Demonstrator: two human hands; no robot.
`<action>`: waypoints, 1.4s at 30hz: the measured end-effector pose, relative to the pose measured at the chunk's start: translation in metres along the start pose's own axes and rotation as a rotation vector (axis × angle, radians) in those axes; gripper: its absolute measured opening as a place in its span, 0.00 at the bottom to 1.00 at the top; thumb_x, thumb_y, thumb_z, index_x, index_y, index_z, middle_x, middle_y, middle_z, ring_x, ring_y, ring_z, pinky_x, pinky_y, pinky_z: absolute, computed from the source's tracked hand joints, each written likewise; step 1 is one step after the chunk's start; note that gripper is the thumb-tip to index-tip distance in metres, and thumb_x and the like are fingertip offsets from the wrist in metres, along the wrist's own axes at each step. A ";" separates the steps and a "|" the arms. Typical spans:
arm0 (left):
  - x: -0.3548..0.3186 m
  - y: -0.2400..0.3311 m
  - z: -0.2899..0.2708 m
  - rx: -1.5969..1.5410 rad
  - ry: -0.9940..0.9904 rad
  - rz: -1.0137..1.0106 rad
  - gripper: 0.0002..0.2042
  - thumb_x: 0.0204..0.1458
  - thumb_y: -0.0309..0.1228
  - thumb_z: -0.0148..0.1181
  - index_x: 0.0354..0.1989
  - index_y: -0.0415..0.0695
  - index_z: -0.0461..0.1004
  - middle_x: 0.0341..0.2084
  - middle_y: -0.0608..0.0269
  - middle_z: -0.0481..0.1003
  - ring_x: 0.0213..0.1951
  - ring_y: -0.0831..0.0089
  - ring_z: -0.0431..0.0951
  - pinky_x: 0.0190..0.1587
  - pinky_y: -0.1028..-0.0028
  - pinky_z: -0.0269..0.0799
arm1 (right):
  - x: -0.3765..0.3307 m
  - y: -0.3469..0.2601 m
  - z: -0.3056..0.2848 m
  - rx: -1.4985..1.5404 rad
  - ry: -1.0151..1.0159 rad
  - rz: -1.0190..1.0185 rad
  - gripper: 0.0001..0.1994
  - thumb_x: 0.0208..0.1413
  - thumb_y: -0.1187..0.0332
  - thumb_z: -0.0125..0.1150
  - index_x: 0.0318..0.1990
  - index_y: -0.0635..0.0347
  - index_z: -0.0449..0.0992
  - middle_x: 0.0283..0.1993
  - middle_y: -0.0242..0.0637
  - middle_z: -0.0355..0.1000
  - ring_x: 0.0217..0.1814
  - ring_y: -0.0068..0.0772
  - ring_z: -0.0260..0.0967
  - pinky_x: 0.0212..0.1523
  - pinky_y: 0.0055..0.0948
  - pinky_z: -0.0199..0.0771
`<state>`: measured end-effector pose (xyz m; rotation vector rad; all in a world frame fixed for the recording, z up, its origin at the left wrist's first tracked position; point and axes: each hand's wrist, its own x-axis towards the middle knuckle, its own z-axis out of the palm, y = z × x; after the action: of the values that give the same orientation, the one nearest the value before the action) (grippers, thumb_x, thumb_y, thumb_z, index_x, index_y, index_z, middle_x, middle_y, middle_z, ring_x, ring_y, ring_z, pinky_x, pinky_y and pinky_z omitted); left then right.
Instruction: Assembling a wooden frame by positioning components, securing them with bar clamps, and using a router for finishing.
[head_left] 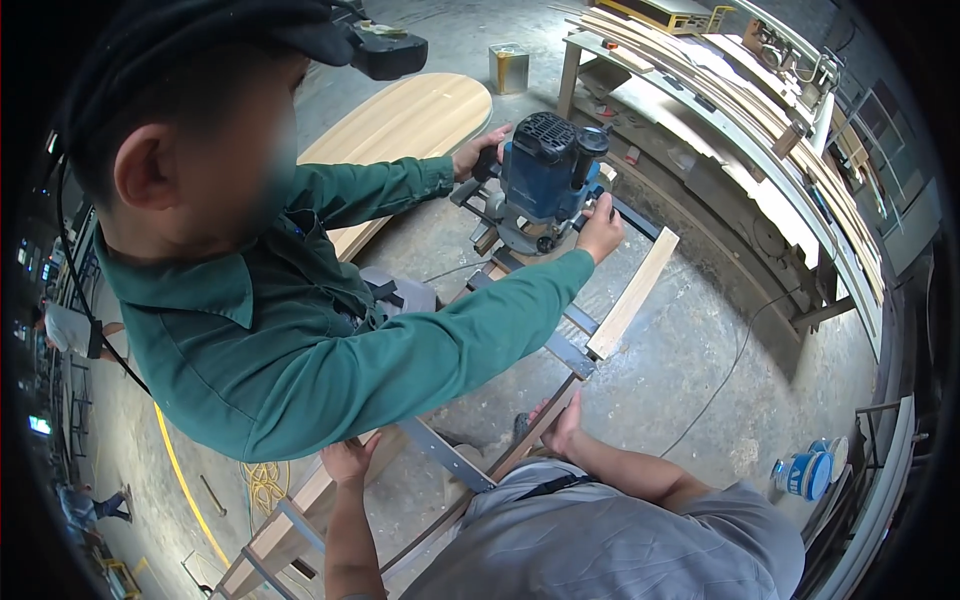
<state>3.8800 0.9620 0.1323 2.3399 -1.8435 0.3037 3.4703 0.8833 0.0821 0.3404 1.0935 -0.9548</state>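
My left hand (pixel 348 459) is closed on the edge of a wooden beam (pixel 312 492) at the lower left, its fingers partly hidden by a co-worker's green sleeve (pixel 430 340). My right hand (pixel 563 425) grips a long, narrow brown rail (pixel 522 447) in front of my waist. Dark metal crosspieces (pixel 440 452) join the timbers. Beyond, the co-worker's two hands hold the handles of a blue plunge router (pixel 543 180) over the far part of the frame. A pale wooden strip (pixel 635 292) lies at the frame's right end.
A rounded wooden panel (pixel 410 120) lies behind the router. At the upper right, a long bench (pixel 690 110) carries stacked wood strips. Blue-and-white buckets (pixel 805 473) stand on the right. A cable (pixel 715 395) crosses the floor, and a yellow cord (pixel 265 485) lies coiled at left.
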 end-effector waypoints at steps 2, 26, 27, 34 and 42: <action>-0.002 -0.004 0.002 -0.013 -0.037 -0.014 0.42 0.32 0.61 0.67 0.52 0.45 0.65 0.45 0.53 0.72 0.45 0.49 0.71 0.46 0.54 0.65 | 0.001 0.001 -0.001 -0.001 -0.003 0.006 0.42 0.45 0.20 0.33 0.36 0.56 0.64 0.29 0.38 0.64 0.32 0.40 0.64 0.38 0.41 0.67; 0.004 0.001 0.002 0.083 0.006 0.064 0.44 0.37 0.67 0.59 0.56 0.43 0.63 0.49 0.49 0.70 0.51 0.48 0.69 0.50 0.52 0.64 | -0.002 -0.014 0.001 -0.048 -0.003 0.008 0.44 0.47 0.21 0.30 0.40 0.60 0.64 0.33 0.39 0.65 0.34 0.40 0.64 0.40 0.38 0.70; 0.005 0.003 0.001 0.090 0.019 0.077 0.44 0.38 0.67 0.59 0.56 0.43 0.63 0.49 0.50 0.70 0.50 0.49 0.69 0.49 0.53 0.64 | -0.002 -0.014 0.000 -0.046 -0.009 0.003 0.44 0.47 0.21 0.30 0.40 0.60 0.64 0.33 0.39 0.65 0.34 0.40 0.64 0.40 0.38 0.70; 0.005 0.003 -0.002 0.105 0.040 0.093 0.42 0.39 0.66 0.59 0.54 0.42 0.65 0.47 0.53 0.70 0.49 0.51 0.69 0.45 0.54 0.64 | -0.005 -0.014 0.004 -0.071 0.010 -0.001 0.45 0.47 0.20 0.28 0.42 0.60 0.63 0.35 0.40 0.64 0.35 0.39 0.63 0.40 0.36 0.70; 0.006 0.003 -0.006 0.127 0.098 0.129 0.41 0.39 0.66 0.59 0.51 0.43 0.67 0.44 0.54 0.71 0.46 0.52 0.71 0.43 0.55 0.64 | -0.006 -0.012 0.003 -0.074 -0.016 0.007 0.45 0.47 0.20 0.27 0.42 0.59 0.63 0.34 0.40 0.65 0.35 0.39 0.63 0.40 0.36 0.70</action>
<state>3.8785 0.9570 0.1392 2.2431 -1.9858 0.5554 3.4613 0.8774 0.0910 0.2755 1.1089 -0.9076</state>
